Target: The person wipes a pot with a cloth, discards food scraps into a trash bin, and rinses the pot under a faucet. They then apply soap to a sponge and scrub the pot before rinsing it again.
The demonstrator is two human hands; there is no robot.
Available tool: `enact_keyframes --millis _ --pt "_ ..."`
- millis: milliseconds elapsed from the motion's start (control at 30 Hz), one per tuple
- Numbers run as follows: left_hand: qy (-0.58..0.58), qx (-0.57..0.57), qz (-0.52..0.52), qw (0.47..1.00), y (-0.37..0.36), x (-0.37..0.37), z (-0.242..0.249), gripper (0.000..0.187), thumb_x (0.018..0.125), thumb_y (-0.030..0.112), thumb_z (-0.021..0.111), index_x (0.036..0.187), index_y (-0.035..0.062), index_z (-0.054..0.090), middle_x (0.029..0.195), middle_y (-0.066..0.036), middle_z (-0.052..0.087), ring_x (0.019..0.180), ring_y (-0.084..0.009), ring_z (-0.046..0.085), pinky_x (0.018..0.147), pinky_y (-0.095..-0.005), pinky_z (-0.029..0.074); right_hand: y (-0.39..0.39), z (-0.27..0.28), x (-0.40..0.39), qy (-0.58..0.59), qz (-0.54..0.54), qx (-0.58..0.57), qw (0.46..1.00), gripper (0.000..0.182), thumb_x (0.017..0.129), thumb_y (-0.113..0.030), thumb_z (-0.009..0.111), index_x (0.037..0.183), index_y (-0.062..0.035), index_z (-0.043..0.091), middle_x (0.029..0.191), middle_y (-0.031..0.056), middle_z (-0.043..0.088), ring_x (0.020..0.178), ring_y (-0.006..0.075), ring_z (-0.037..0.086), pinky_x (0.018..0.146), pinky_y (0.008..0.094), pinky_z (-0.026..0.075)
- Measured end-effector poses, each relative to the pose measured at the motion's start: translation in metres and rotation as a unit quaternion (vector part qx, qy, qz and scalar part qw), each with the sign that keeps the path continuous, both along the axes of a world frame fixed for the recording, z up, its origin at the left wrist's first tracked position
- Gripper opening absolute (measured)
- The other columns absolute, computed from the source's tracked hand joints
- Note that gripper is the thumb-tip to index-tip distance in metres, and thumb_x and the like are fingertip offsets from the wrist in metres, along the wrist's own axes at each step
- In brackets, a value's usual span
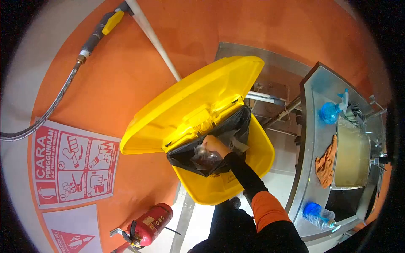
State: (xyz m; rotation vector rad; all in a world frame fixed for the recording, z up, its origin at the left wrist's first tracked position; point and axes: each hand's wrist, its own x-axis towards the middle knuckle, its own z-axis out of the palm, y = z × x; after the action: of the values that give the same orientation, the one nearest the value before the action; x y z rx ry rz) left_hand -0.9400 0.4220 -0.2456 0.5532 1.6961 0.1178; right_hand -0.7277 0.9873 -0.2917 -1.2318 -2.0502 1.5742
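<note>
My right hand (215, 145) reaches into a yellow bin (262, 145) lined with a black bin bag (240, 122). Its fingers look curled around a piece of crumpled clear plastic (206, 157); part of the grip is hidden. The bin's yellow lid (168, 109) is swung up toward the orange wall. More pale, see-through wrapping shows in the bag, just right of my hand. A black sleeve with an orange band covers my right arm. My left hand is out of view.
At right, a metal sink counter (310, 114) carries a blue spray bottle (330, 113), an orange cloth (326, 164), another bottle (319, 216) and a basin of cloudy water (352, 156). A red fire extinguisher (152, 225) stands lower left. A metal hose (63, 95) hangs by the wall.
</note>
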Motion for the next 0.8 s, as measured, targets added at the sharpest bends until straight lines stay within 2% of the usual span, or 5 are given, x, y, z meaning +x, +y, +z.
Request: enact_keyframes --millis 267,400,633,700,800 --pt "0.013 0.023 0.017 1.0 -0.001 0.004 0.002 0.022 0.079 0.022 0.046 0.085 0.0048 0.058 0.077 -0.013 0.06 0.074 -0.028 0.057 0.063 -0.0365 0.044 -0.011 0.004 -0.005 -0.114 -0.084 0.17 0.975 0.01 0.067 -0.006 0.057 0.061 0.0026 0.057 0.068 0.0243 0.055 0.068 0.0397 0.054 0.062 0.0469 0.044" --pt "0.029 0.046 0.017 0.998 -0.006 0.005 0.002 0.022 0.08 0.023 0.046 0.085 0.0049 0.058 0.078 -0.014 0.061 0.075 -0.0296 0.057 0.064 -0.0375 0.045 -0.049 0.026 -0.002 -0.19 -0.156 0.151 0.958 0.01 0.07 -0.005 0.056 0.078 0.0011 0.059 0.08 0.0226 0.056 0.076 0.0376 0.054 0.067 0.0444 0.044" --pt "0.11 0.152 -0.002 0.982 -0.005 -0.04 -0.059 0.024 0.076 0.019 0.049 0.092 0.0033 0.058 0.083 -0.012 0.061 0.082 -0.0247 0.057 0.068 -0.033 0.044 -0.18 0.142 0.031 -0.173 -0.335 0.198 0.905 0.01 0.073 -0.006 0.053 0.082 -0.0032 0.058 0.091 0.0152 0.054 0.078 0.0321 0.054 0.068 0.0408 0.045" --pt "0.211 0.262 -0.086 0.938 0.089 0.002 0.089 0.022 0.078 0.021 0.052 0.088 0.0009 0.055 0.079 -0.02 0.058 0.077 -0.0328 0.058 0.062 -0.0395 0.044 -0.222 0.19 0.047 -0.173 -0.344 0.246 0.889 0.01 0.073 -0.007 0.054 0.082 -0.0046 0.057 0.089 0.0135 0.055 0.078 0.0313 0.055 0.067 0.0403 0.045" --pt "0.167 0.487 -0.103 0.851 0.153 0.008 0.141 0.017 0.081 0.014 0.046 0.09 0.0006 0.052 0.08 -0.016 0.056 0.07 -0.0319 0.055 0.062 -0.0365 0.044 -0.29 0.262 0.079 -0.179 -0.376 0.343 0.842 0.012 0.071 -0.011 0.055 0.082 -0.0078 0.057 0.088 0.0094 0.055 0.077 0.0298 0.056 0.065 0.0383 0.046"
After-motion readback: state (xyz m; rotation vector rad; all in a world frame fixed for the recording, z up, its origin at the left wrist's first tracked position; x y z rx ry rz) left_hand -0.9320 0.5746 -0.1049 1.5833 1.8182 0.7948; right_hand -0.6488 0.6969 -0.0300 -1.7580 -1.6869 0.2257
